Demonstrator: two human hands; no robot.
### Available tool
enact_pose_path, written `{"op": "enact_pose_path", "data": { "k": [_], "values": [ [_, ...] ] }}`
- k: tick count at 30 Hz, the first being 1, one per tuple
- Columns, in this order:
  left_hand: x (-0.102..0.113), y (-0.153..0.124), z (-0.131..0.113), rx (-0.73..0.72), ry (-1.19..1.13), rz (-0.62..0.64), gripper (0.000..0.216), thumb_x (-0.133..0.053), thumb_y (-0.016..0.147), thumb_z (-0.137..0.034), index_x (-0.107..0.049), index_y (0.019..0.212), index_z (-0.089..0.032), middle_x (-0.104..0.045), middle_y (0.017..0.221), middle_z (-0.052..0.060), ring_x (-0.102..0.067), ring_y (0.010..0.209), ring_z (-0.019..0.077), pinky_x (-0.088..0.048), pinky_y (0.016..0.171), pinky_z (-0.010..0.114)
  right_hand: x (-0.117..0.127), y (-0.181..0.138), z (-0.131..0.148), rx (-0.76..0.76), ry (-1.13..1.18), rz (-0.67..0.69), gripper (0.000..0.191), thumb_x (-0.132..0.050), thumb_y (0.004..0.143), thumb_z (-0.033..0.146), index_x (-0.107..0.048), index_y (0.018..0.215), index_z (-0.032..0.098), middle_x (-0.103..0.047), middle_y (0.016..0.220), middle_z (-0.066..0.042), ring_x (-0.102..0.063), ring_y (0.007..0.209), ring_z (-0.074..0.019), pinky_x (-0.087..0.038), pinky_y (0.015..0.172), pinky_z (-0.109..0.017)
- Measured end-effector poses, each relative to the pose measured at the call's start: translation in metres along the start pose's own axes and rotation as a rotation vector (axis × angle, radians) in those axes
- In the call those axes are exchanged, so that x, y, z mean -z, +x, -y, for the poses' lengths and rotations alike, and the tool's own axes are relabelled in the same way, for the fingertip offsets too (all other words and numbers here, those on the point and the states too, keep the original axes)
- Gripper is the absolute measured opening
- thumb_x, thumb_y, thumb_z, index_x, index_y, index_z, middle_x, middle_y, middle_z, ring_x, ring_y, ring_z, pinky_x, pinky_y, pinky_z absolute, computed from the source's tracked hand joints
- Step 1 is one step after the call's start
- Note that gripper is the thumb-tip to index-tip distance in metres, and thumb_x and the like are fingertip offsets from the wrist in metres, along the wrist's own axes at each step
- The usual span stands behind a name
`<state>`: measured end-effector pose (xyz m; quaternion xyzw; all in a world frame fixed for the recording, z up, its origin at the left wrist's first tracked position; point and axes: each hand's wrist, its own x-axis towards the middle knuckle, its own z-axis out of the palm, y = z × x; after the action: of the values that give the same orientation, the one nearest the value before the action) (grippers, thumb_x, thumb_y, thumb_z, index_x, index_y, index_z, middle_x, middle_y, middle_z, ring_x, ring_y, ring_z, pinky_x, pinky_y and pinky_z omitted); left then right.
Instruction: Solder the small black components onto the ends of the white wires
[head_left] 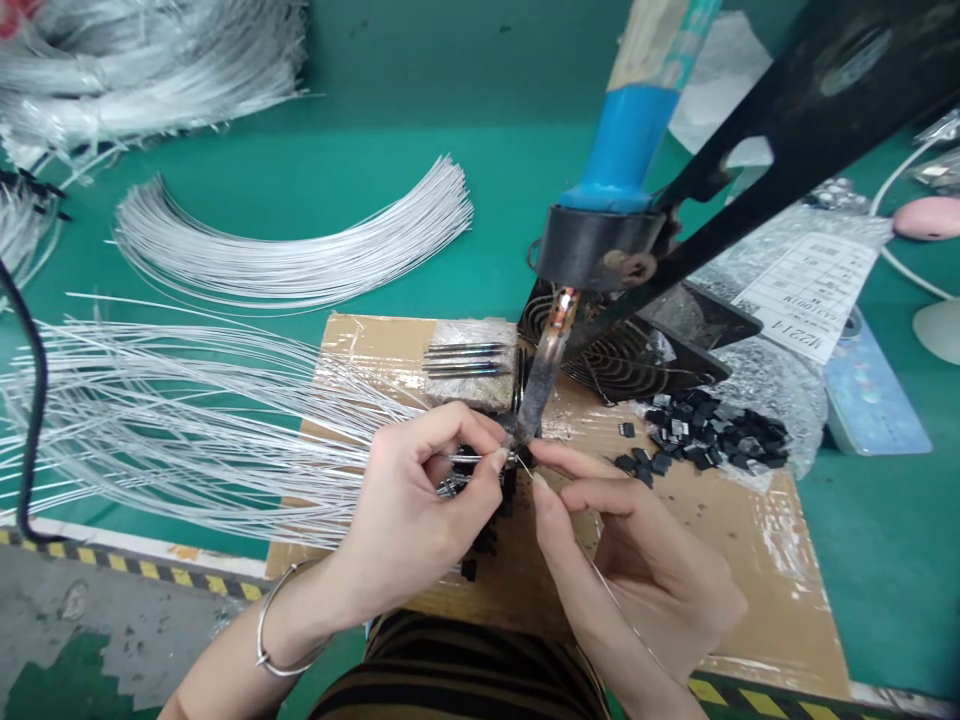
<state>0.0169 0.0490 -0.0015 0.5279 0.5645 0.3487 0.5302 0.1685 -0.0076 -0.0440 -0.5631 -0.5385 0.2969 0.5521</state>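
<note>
Far beyond and left of your left hand (420,510), a large heap of pale strands (150,85) is lying on the green surface (517,160). Loose white wires (187,430) are spreading leftward from that hand, and a curved white bundle (300,265) is resting beyond them. Your left hand is closing narrowly, thumb and forefinger pinching thin wire ends; the detail between its fingertips is too small to tell. Just beyond its knuckles, a wrapped block (450,392) is carrying thin dark strips. Between your hands, a soldering iron (544,375) is pointing down toward your fingertips; whether its tip is touching the wire ends, you cannot tell. Lettering on its handle is showing only in part. Your right hand (645,550) is curling nearly closed, its thumb and finger gripping a thin solder wire (526,467) that is reaching toward the left fingertips. Beyond your right hand, a black fan (630,365) is lying, with small black pieces (716,430) piling up nearer on the right. Farther right, a white label (810,290) is showing upside-down print, seemingly "JP2214"; its smaller lines are staying illegible.
</note>
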Motion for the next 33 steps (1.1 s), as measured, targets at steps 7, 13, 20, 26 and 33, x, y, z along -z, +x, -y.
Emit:
{"op": "enact_pose_path", "data": {
  "k": [7,13,20,26,33],
  "values": [
    [-0.0003,0.0000,0.0013,-0.012,0.009,-0.006,0.011,-0.067,0.085,-0.017,-0.067,0.074,-0.019,-0.075,0.081,0.005,-0.067,0.066,0.0163,-0.043,0.053,0.027,0.0008,0.0036,0.0041,0.011,-0.006,0.023,0.022,-0.076,0.091,0.003,-0.071,0.086,0.024,-0.087,0.105,-0.004,-0.085,0.100,-0.0231,-0.068,0.084,-0.030],
    [-0.0017,0.0004,-0.0001,-0.004,0.002,-0.007,0.012,-0.066,0.085,-0.016,-0.067,0.073,-0.019,-0.076,0.081,0.005,-0.068,0.067,0.0157,-0.046,0.055,0.026,0.0000,0.0016,-0.0007,0.036,-0.036,0.004,0.024,-0.078,0.089,0.003,-0.073,0.090,0.026,-0.085,0.090,0.000,-0.086,0.097,-0.0233,-0.068,0.084,-0.028],
    [-0.0020,0.0008,0.0005,-0.026,-0.002,-0.005,0.012,-0.066,0.086,-0.015,-0.068,0.074,-0.018,-0.076,0.080,0.004,-0.065,0.065,0.0143,-0.046,0.056,0.025,-0.0006,0.0014,0.0017,0.080,-0.110,-0.002,0.023,-0.078,0.090,0.004,-0.072,0.090,0.026,-0.086,0.090,-0.001,-0.087,0.091,-0.0233,-0.068,0.076,-0.028],
    [-0.0012,0.0009,-0.0001,-0.028,-0.022,0.000,0.012,-0.067,0.086,-0.015,-0.068,0.074,-0.018,-0.075,0.080,0.004,-0.065,0.065,0.0142,-0.048,0.058,0.025,-0.0015,0.0025,0.0044,0.098,-0.151,0.002,0.021,-0.079,0.090,0.006,-0.072,0.091,0.026,-0.086,0.089,-0.001,-0.087,0.086,-0.0238,-0.070,0.073,-0.028],
    [-0.0008,0.0007,-0.0004,-0.026,-0.017,-0.003,0.011,-0.066,0.086,-0.016,-0.068,0.075,-0.017,-0.075,0.080,0.005,-0.066,0.067,0.0154,-0.048,0.058,0.026,-0.0022,0.0026,0.0039,0.109,-0.148,0.006,0.024,-0.077,0.091,0.004,-0.072,0.092,0.027,-0.086,0.089,-0.001,-0.087,0.089,-0.0242,-0.069,0.071,-0.027]
  ]
}}
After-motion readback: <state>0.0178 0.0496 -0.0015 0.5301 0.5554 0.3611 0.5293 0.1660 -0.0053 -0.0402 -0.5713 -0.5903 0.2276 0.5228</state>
